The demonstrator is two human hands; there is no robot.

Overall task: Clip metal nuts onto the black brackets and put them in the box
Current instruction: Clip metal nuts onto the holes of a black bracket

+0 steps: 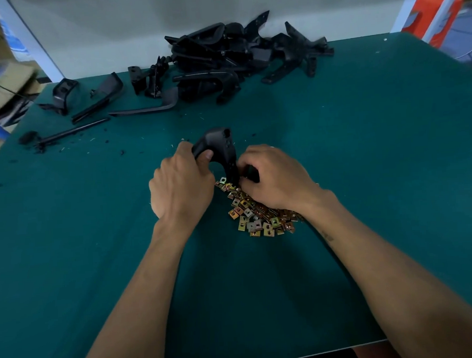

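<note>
Bracket [219,149]: black, curved, held upright over the far edge of the nut pile.
Left hand [182,184]: fingers and thumb curled round the bracket's upper arm.
Right hand [273,177]: fingertips pinching at the bracket's lower end; nut there hidden.
Nuts [258,214]: brass-coloured pile on green table [364,144], partly under right wrist.
Spare brackets [223,59]: heaped at far edge.
</note>
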